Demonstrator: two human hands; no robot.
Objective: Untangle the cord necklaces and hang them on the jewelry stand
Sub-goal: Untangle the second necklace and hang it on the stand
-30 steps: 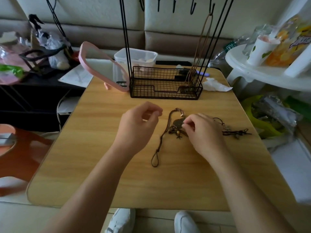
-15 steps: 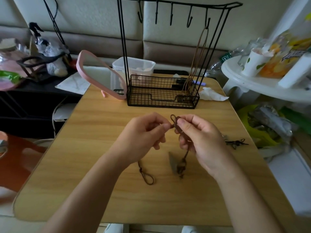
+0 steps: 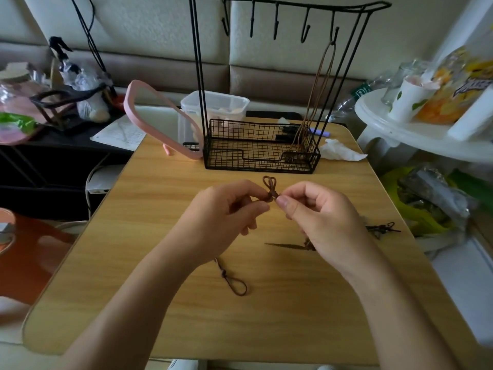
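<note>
My left hand point(image 3: 224, 212) and my right hand point(image 3: 322, 217) pinch a dark brown cord necklace point(image 3: 270, 186) between them above the wooden table point(image 3: 165, 236). Small loops of the cord stick up between my fingertips. A looped end point(image 3: 234, 281) trails onto the table under my left wrist, and the pendant point(image 3: 290, 246) hangs below my right hand. A black cord necklace point(image 3: 381, 228) lies on the table to the right. The black wire jewelry stand point(image 3: 261, 145) stands at the back, with a light brown necklace point(image 3: 317, 97) hanging from its rightmost hook.
A pink-framed mirror point(image 3: 160, 118) leans left of the stand, with a clear plastic box point(image 3: 216, 108) behind it. A crumpled tissue point(image 3: 338, 150) lies right of the stand. A white side table point(image 3: 421, 129) with snacks stands at right, cluttered furniture at left.
Both hands lifted the brown necklace off the table and now hold it raised between them, its pendant dangling. The view tilted up, showing the stand's hooks.
</note>
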